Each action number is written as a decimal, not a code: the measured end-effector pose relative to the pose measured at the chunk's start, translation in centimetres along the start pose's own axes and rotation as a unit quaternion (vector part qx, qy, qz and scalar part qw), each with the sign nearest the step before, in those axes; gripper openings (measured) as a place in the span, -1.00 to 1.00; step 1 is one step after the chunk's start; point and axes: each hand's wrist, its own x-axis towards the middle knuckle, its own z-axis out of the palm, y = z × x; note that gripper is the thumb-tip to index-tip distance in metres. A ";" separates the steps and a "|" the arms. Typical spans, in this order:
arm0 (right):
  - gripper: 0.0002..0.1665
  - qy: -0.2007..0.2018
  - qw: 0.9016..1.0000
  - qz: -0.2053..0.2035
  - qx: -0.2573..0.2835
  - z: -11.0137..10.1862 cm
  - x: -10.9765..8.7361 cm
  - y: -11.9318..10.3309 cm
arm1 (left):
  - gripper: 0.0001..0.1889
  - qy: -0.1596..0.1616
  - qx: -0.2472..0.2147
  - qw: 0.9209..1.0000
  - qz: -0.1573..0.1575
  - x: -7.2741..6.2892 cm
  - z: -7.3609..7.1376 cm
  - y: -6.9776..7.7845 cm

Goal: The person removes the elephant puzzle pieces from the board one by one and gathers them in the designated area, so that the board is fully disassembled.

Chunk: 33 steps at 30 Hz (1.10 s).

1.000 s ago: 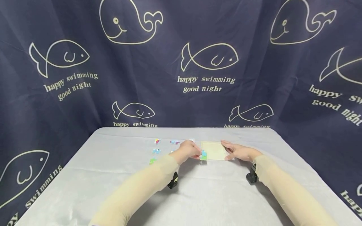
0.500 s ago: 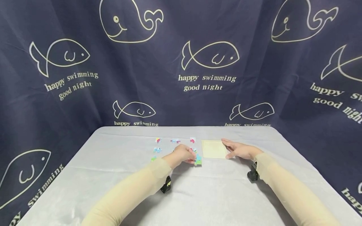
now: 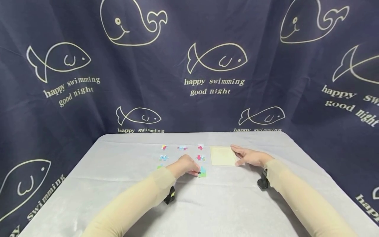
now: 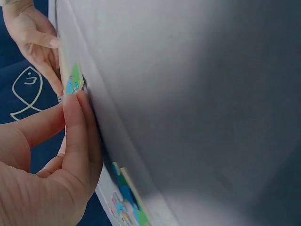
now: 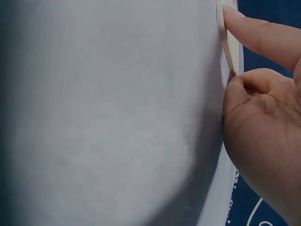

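In the head view my left hand [image 3: 187, 165] pinches a blue-and-green jigsaw piece [image 3: 202, 171] at its left edge, close over the tabletop. The left wrist view shows thumb and fingertips together on that piece [image 4: 75, 79]. Other jigsaw pieces lie spread around the hand, among them a red-and-white one [image 3: 200, 158] just behind it; part of the layout is hidden by my left hand and sleeve. My right hand [image 3: 251, 157] holds the right side of a pale square puzzle tray [image 3: 222, 156], thumb at its near corner and fingers at the far one.
A pale cloth covers the table [image 3: 231, 204]. Toward its back edge lie several puzzle pieces, such as a yellow-and-red one [image 3: 164, 147] and a purple-and-blue one [image 3: 182, 148]. Behind the table hangs a dark blue curtain [image 3: 165, 82] with fish drawings.
My left hand has carried the blue-and-green piece from the tray's left edge leftward and toward me, uncovering pieces behind it. My right hand stays at the tray.
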 end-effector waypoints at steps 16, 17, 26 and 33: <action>0.16 -0.003 1.000 -0.001 -0.008 0.2 0.3 0.5 | -0.89 0.038 0.055 0.997 -0.028 1.1 0.4 -0.6; 0.16 -0.002 1.000 0.000 -0.005 0.2 0.3 0.4 | -0.90 0.037 0.049 0.998 -0.028 1.1 0.4 -0.6; 0.17 0.005 1.000 -0.007 -0.023 -0.1 0.1 0.4 | -0.93 0.014 0.029 0.999 0.004 0.0 -0.1 -0.7; 0.11 0.010 0.999 -0.019 -0.042 -0.1 -0.1 0.1 | -0.88 -0.026 -0.011 0.999 0.023 -0.2 -1.8 -0.6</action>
